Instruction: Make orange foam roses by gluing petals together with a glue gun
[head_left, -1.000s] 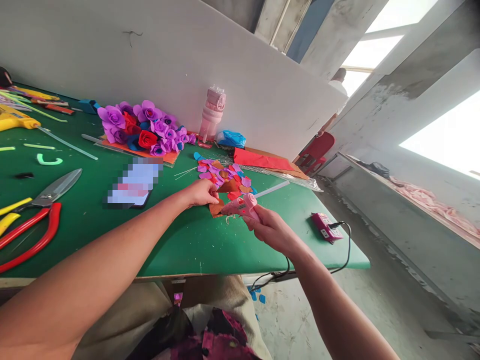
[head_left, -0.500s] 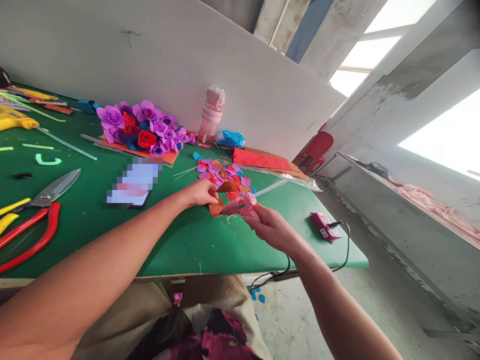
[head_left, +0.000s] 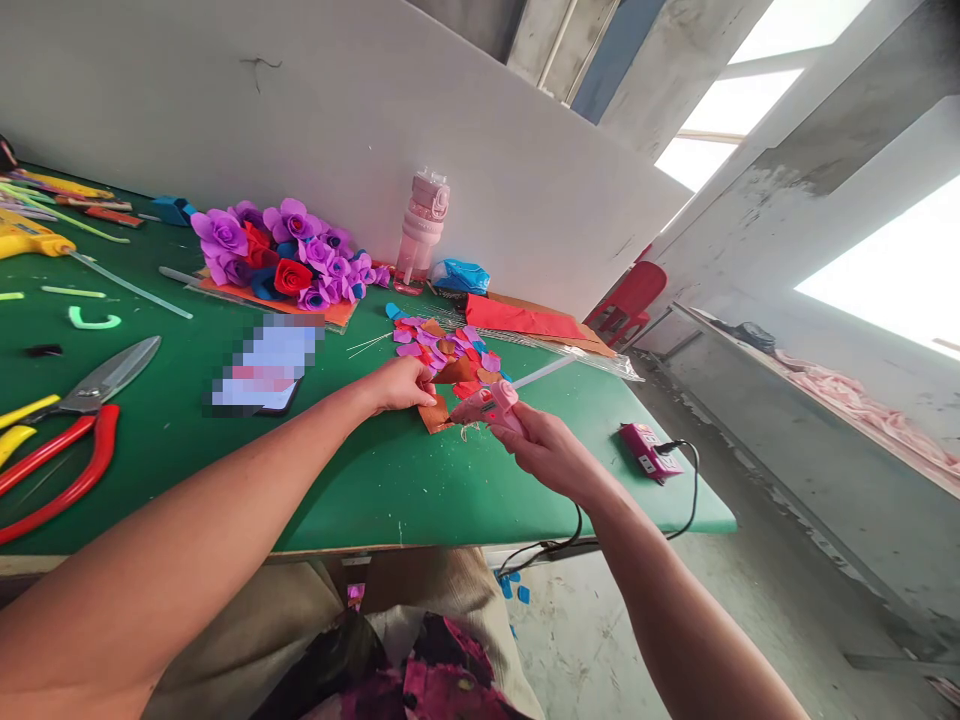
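Note:
In the head view, my left hand (head_left: pixel 403 384) pinches a brown paper piece (head_left: pixel 456 371) between thumb and fingers. A second brown piece (head_left: pixel 433 415) shows just below those fingertips; whether they touch it I cannot tell. My right hand (head_left: pixel 546 447) is wrapped round a pink glue gun (head_left: pixel 495 402), its nozzle pointing left at the lower brown piece. A clear glue stick (head_left: pixel 546 370) juts out of the gun's back. Behind both hands lies a pile of purple, red, blue and brown petals (head_left: pixel 431 345).
Purple and red paper flowers (head_left: pixel 292 255) lie at the back left near a phone (head_left: pixel 262 370). Red-handled cutters (head_left: pixel 97 440) and a yellow glue gun (head_left: pixel 34 235) are at left. A pink bottle (head_left: pixel 422 230) stands behind. A power strip (head_left: pixel 649 452) with a cord sits right.
My right hand has shifted slightly to the right with the pink glue gun, its nozzle a little farther from my left fingers. My left hand stays in nearly the same place.

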